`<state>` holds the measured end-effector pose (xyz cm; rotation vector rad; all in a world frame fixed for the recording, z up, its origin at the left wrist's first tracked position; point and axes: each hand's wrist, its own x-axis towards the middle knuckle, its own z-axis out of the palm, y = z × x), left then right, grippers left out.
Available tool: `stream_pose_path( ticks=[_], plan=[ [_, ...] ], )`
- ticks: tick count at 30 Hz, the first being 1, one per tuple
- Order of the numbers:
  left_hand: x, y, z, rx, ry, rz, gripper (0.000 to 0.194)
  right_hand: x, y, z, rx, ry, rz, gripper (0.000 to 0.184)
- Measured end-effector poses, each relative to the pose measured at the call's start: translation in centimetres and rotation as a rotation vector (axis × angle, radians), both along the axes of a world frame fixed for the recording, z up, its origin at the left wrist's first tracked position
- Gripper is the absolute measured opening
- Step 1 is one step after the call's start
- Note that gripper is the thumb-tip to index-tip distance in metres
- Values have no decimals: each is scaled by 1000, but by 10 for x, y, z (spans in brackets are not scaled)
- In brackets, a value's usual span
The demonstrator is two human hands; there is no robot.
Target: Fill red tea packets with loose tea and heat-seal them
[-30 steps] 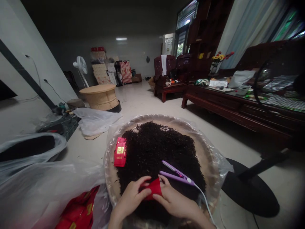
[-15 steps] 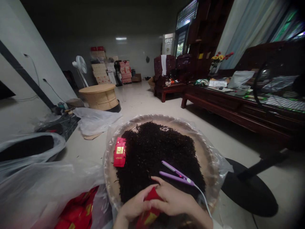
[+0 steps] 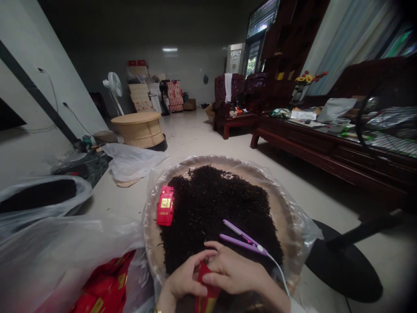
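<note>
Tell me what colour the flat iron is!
The flat iron is light purple; it shows best in the head view.

Beyond the fingers (image 3: 208, 254), a pale floor (image 3: 195, 130) runs to a grey wall (image 3: 192, 74); to their right, a dark wooden desk (image 3: 293, 143) under curtains (image 3: 355, 39)

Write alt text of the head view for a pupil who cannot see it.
The left hand and right hand hold a red packet over dark loose tea leaves on a round woven tray lined with clear plastic. A lilac flat iron with white cord and a gold-labelled red packet rest on the leaves.
</note>
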<state>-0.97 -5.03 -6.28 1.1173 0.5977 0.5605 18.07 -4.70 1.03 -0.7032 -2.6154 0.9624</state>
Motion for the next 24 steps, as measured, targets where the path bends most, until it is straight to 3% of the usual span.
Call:
stream_pose_path(
  ticks=[4,8,11,20,22,24],
  plan=[
    [0,-3,12,112,122,32,85,-1,1,1,-18,-8,-57,32],
    [4,-13,26,334,470,228,87,-5,3,0,-60,-3,-240,35],
    [9,-18,27,329,573,296,88,-9,4,0,-63,0,-237,35],
    [4,-21,18,355,492,319,76,-12,1,-9,-107,26,-228,34],
    [1,-20,17,272,333,295,85,-11,0,-6,-112,-2,-182,36],
    [0,-20,14,88,114,220,102,-12,0,0,-110,-20,-126,35]
  ],
)
